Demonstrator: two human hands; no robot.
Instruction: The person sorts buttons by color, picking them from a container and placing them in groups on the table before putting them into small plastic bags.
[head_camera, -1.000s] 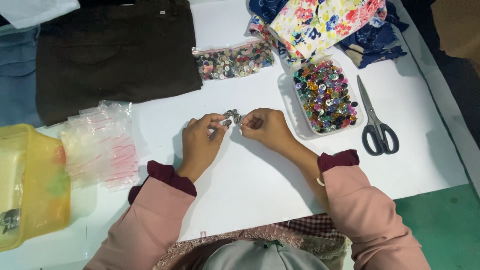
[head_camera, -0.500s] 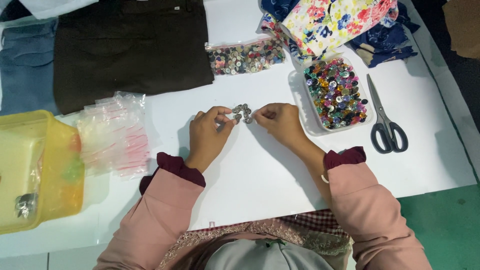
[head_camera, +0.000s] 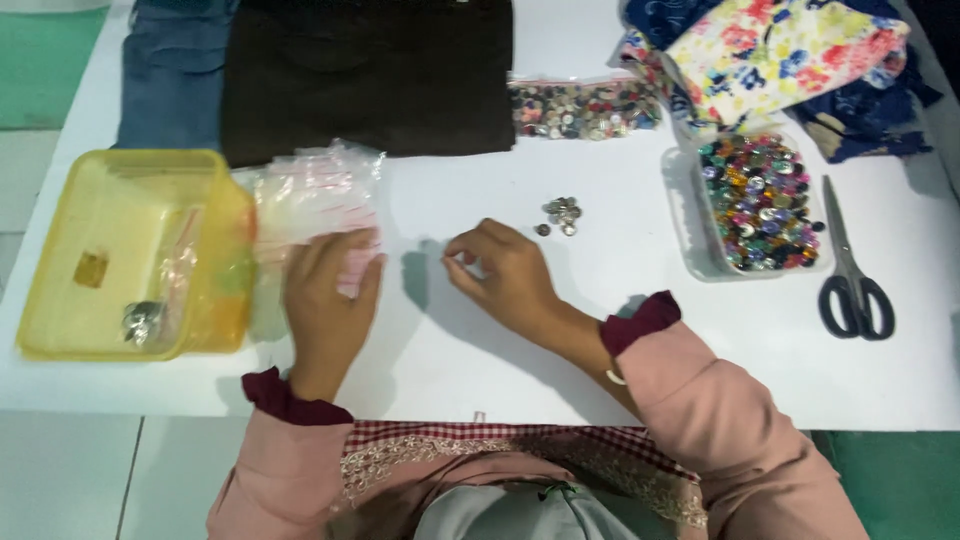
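The left hand (head_camera: 328, 300) lies flat, fingers spread, on the near edge of a heap of small clear plastic bags (head_camera: 315, 195) with pink strips; it presses on them rather than gripping any one. The heap sits hard against the right wall of a yellow plastic tub (head_camera: 225, 200), which reaches almost to the table's left edge and holds a few silvery bits in its near corner.

The right hand (head_camera: 500, 270) rests on the white table (head_camera: 450, 370) with fingers curled in and thumb meeting fingertips; whether anything is pinched there I cannot tell. Just beyond it, apart from the fingers, lies a small cluster of grey buttons (head_camera: 562, 214) on bare table.

Between the two hands and out to the near edge the white surface is open. Further right stands a clear tray of coloured buttons (head_camera: 762, 200), and beside that a pair of black-handled scissors (head_camera: 850, 275), with free table between them and the right edge.

Along the far side lie a dark brown folded garment (head_camera: 370, 75), blue denim (head_camera: 170, 75) left of it, a bag of mixed buttons (head_camera: 580, 108), and floral fabric (head_camera: 780, 50) crowding the far right corner.
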